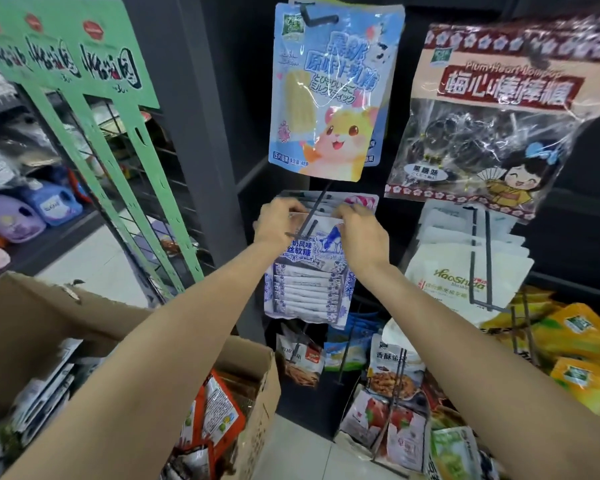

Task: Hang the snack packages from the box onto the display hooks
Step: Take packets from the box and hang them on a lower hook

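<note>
A blue-and-white candy package (309, 282) hangs in front of me at mid height. My left hand (278, 220) pinches its top left corner and my right hand (361, 233) pinches its top right corner. A dark display hook (309, 220) runs between my hands, over the package's top edge. More packages (361, 201) hang behind it on the same hook. The open cardboard box (257, 382) stands low at the left, with several snack packages (219, 407) inside.
A blue hamster package (333, 95) hangs above the hook, a plum lollipop bag (492, 116) to its right. White bags (465, 271) and yellow bags (575, 344) hang at the right, more snacks below. A green hanging strip display (94, 98) and shelves stand at the left.
</note>
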A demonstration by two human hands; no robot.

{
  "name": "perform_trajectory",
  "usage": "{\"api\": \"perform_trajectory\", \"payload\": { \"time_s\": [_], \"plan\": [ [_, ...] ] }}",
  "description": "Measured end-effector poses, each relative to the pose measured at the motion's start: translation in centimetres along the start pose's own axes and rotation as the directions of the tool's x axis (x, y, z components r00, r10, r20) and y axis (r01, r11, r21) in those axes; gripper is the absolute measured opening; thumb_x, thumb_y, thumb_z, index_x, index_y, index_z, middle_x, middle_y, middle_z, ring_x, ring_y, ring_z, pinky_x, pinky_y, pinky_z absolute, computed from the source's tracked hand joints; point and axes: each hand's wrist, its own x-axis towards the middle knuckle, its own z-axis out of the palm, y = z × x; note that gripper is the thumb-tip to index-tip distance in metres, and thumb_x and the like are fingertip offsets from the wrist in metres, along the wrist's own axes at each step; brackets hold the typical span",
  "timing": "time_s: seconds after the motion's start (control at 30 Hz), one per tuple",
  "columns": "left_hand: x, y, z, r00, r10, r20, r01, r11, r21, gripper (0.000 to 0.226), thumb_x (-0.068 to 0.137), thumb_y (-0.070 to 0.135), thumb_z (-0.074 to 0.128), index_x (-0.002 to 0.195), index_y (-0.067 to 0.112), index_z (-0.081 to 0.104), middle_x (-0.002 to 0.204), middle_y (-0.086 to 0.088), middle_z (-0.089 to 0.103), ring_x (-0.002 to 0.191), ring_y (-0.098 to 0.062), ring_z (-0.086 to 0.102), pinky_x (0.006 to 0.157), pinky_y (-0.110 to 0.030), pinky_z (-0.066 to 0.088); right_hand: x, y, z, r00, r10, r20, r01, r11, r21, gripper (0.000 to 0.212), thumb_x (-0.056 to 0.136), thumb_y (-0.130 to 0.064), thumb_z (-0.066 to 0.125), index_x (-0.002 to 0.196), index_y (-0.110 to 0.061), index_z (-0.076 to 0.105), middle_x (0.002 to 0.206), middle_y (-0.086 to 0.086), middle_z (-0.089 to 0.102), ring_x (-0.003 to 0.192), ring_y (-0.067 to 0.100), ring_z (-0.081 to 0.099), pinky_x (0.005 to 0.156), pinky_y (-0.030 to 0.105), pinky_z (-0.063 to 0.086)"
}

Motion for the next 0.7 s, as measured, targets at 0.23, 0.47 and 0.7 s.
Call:
{"api": "perform_trajectory", "payload": {
  "time_s": [0.23, 0.47, 0.7],
  "plan": [
    [0.6, 0.4, -0.4, 0.999, 0.031, 0.016, -0.029, 0.991, -0.131, 0.02, 0.086, -0.005, 0.057, 0.098, 0.004, 0.071, 0.097, -0.005, 0.063, 0.095, -0.019, 0.056, 0.091, -0.034, 0.048, 1.5, 0.1, -0.3, 0.999, 0.002, 0.049, -0.003, 1.0, 0.007, 0.048, 0.083, 0.015, 0.047, 0.124, -0.008, 0.055, 0.121, 0.014, 0.055, 0.114, 0.031, 0.049, 0.07, 0.035, 0.045],
    [-3.3, -1.4, -2.3, 0.973, 0.216, -0.077, -0.214, 0.976, 0.037, 0.034, 0.087, -0.002, 0.058, 0.119, 0.009, 0.06, 0.123, -0.008, 0.054, 0.11, -0.017, 0.052, 0.089, -0.009, 0.032, -2.7, -0.7, 0.5, 0.973, -0.086, -0.214, 0.079, 0.996, -0.041, 0.039, 0.07, 0.008, 0.069, 0.106, -0.005, 0.067, 0.107, 0.016, 0.06, 0.1, 0.036, 0.055, 0.08, 0.041, 0.048],
    [-9.3, -4.9, -6.1, 0.929, 0.371, 0.004, -0.364, 0.91, 0.197, 0.02, 0.088, 0.016, 0.062, 0.107, 0.009, 0.064, 0.106, -0.008, 0.059, 0.09, -0.024, 0.063, 0.082, -0.038, 0.05, -7.5, -5.9, 1.2, 0.984, -0.15, 0.097, 0.135, 0.979, 0.152, 0.023, 0.094, -0.011, 0.049, 0.11, -0.007, 0.064, 0.109, 0.01, 0.058, 0.106, 0.028, 0.05, 0.083, 0.039, 0.045]
  ]
}}
